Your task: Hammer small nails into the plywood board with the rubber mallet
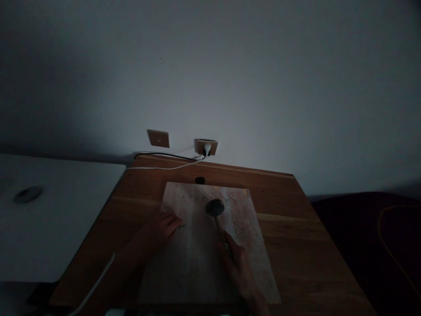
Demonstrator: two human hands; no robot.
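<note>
My right hand (237, 263) is wrapped round the handle of a mallet (215, 208). Its round dark head is raised toward the far part of a pale, worn board (200, 272). On the left side of the board, my left hand (167, 224) has its fingers drawn together, with the fingertips at a small thin metal piece that looks like a nail (182, 226). Dim light hides exactly how the fingers hold it. A few more tiny dark marks or nails show along the board's far edge, too small to make out.
The board lies on a wooden table (302, 245) against a pale wall. Plugs and cables (164, 168) run from a wall socket (212, 147) along the table's back edge. A white surface (59, 228) adjoins on the left, and dark cloth (368, 237) lies to the right.
</note>
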